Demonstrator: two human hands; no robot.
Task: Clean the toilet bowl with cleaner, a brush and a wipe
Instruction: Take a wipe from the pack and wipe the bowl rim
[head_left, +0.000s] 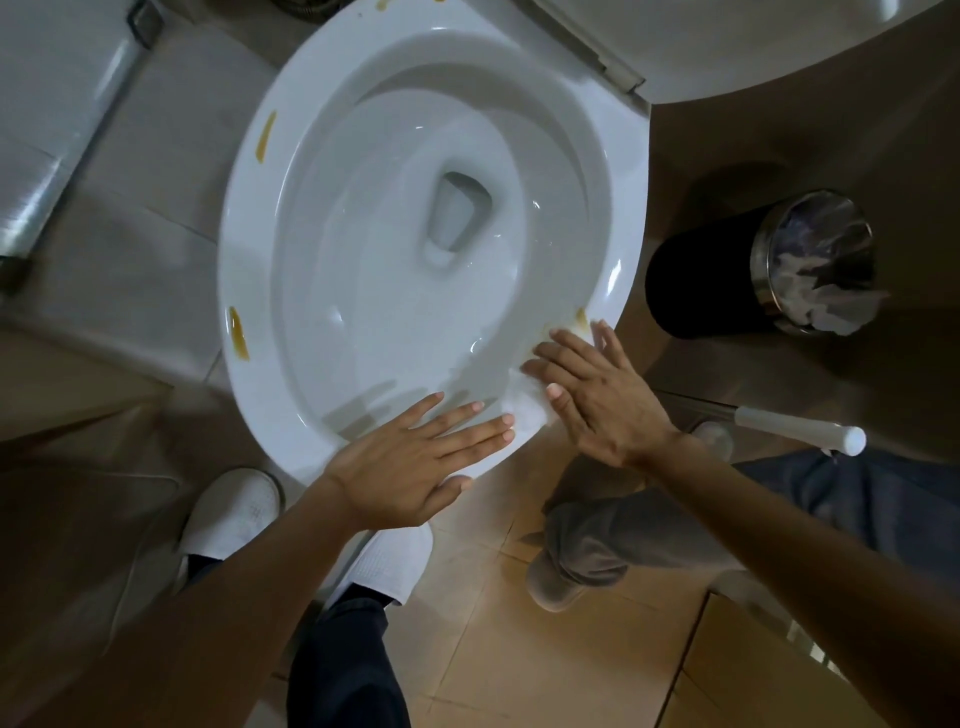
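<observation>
A white toilet bowl (311, 249) fills the middle of the view, seat and lid raised at the top right. Brown-yellow streaks mark its rim at the left (266, 136), lower left (239, 333) and near right (582, 317). My right hand (597, 389) presses flat on a white wipe (527, 408) against the near right rim, fingers straight. My left hand (415, 457) rests flat on the front rim, fingers straight, holding nothing. A white brush handle (800, 427) lies to the right, its head hidden.
A black metal waste bin (727, 270) with a liner and crumpled paper stands right of the bowl. My white shoes (234, 512) stand on tan floor tiles. A grey cloth (582, 545) lies on the floor by my right knee. A glass door frame (78, 140) is at left.
</observation>
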